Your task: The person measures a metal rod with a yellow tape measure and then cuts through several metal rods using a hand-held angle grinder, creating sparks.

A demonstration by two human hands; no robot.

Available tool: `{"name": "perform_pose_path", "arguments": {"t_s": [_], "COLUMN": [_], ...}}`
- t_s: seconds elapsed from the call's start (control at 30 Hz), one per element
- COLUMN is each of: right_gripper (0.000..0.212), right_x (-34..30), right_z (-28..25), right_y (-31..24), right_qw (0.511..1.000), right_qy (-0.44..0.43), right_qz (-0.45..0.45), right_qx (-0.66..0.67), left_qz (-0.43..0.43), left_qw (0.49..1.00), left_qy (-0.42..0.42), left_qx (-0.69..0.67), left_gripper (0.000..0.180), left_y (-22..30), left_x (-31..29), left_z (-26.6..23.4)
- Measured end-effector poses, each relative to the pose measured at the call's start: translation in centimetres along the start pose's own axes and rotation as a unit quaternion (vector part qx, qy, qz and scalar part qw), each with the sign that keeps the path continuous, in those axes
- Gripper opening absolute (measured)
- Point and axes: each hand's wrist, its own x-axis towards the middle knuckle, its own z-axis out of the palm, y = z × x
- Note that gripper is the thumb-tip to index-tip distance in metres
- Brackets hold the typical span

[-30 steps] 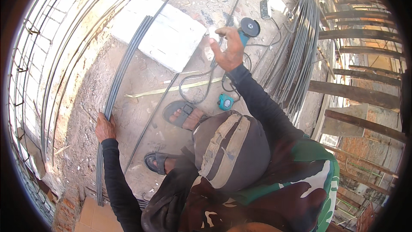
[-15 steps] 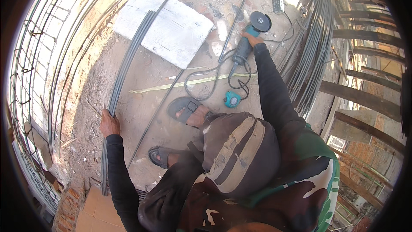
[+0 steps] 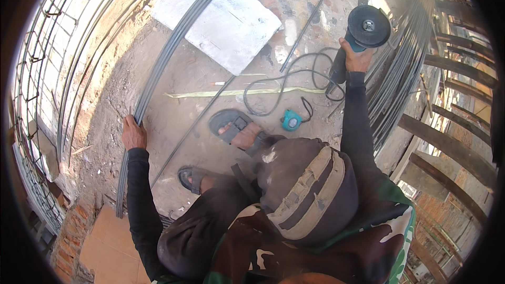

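My left hand [image 3: 134, 133] is wrapped round a bundle of steel rebar rods [image 3: 169, 47], whose far part rests on a white slab [image 3: 239, 31]. On the right, my right hand [image 3: 357, 55] grips an angle grinder [image 3: 338, 68], raised off the ground with its dark round disc [image 3: 369, 25] facing up. The grinder's black cable [image 3: 286, 76] loops over the dirt to its left. A teal tape measure [image 3: 291, 120] with a dark strap lies on the ground near my sandalled foot [image 3: 231, 126].
A single rod [image 3: 194, 126] and a pale flat strip [image 3: 236, 93] lie across the dirt. Many long rods [image 3: 405, 63] are heaped at the right beside wooden planks [image 3: 447, 131]. Tied rebar cages [image 3: 39, 68] stand at the far left. Orange tiles [image 3: 115, 244] lie at the lower left.
My right hand has lifted the angle grinder off the ground and turned it, bringing its disc toward me and to the right. My left hand stays on the rods. The view has shifted.
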Motion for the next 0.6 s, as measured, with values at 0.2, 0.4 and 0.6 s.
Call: {"name": "perform_pose_path", "arguments": {"t_s": [0.2, 0.4, 0.6], "right_gripper": [0.064, 0.059, 0.052], "right_x": [2.9, 0.6, -2.8], "right_z": [-3.0, -2.3, 0.2], "right_y": [-6.5, -10.0, -12.9], "right_qw": [0.985, 0.967, 0.962], "right_qy": [0.046, 0.024, -0.055], "right_qz": [-0.026, 0.006, 0.040], "right_qx": [0.167, 0.252, 0.263], "left_qz": [0.057, 0.082, 0.184], "left_qw": [0.997, 0.994, 0.982], "left_qy": [0.043, 0.048, 0.046], "left_qx": [-0.025, 0.044, -0.017], "left_gripper": [0.037, 0.080, 0.082], "left_y": [-0.2, 1.0, 6.4], "left_x": [0.0, -1.1, -0.7], "left_z": [-0.3, -1.8, -7.8]}}
